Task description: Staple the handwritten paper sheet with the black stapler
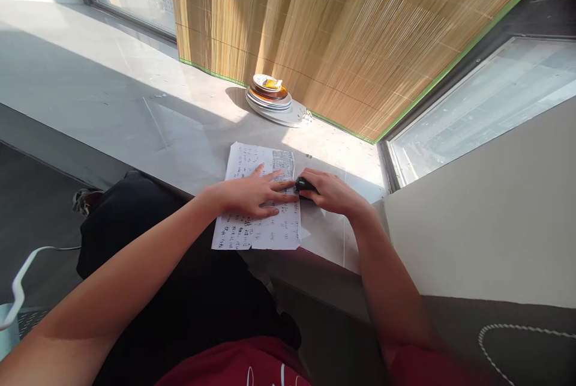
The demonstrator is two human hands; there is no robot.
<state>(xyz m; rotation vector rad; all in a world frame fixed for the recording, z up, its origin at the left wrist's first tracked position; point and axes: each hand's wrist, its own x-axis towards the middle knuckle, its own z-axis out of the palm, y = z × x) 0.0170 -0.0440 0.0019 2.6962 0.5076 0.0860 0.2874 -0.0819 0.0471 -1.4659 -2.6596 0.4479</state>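
Observation:
White sheets of paper (234, 227), covered in handwriting and a block of dense print, lie on the pale ledge near its front edge. My left hand (249, 194) rests flat on them with its fingers spread toward the right. At the paper's right edge, my right hand (330, 191) is closed around a small black object (306, 184) that looks like a stapler. Its front end meets the paper's edge by my left fingertips. My right fingers and palm cover much of it.
A stack of plates (270, 101) stands toward the back of the pale ledge (189, 128). Behind it hangs a bamboo blind (315, 26) with a green border. A white wall (486, 212) rises at the right, and a white cable (22, 278) runs at the lower left.

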